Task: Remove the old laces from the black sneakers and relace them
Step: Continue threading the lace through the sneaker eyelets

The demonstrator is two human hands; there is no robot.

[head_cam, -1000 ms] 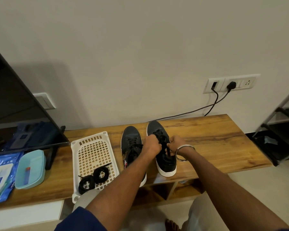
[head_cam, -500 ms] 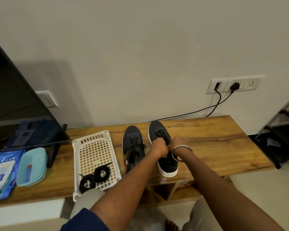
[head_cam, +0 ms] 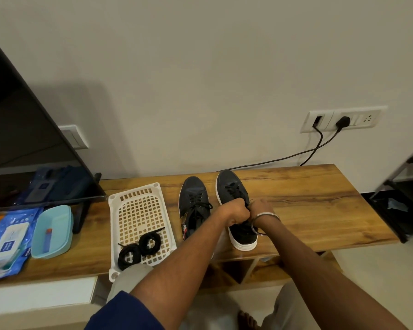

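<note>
A long wooden worktop (head_cam: 308, 201) runs along the wall, a dark screen (head_cam: 22, 139) standing at its far left. Near the middle lies a white perforated tray (head_cam: 138, 210); two coiled black laces (head_cam: 140, 250), presumably the replacements, rest at the tray's near end, touching each other. Right of the tray stand the two black sneakers, side by side, toes pointing to the wall. The left sneaker (head_cam: 193, 206) keeps its old lace threaded and tied, untouched. The right sneaker (head_cam: 234, 196) is the one in hand: its lace is threaded through the far eyelets. Both hands meet over its tongue. The left hand (head_cam: 236, 211) has its fingers curled in a grip on the lace near the knot; the right hand (head_cam: 262, 208), a metal bangle (head_cam: 264, 221) at its wrist, looks curled on the same lace, though its fingertips are hidden. By my judgement the task is barely begun: the first lace is only being undone, both removals and all relacing remain.
</note>
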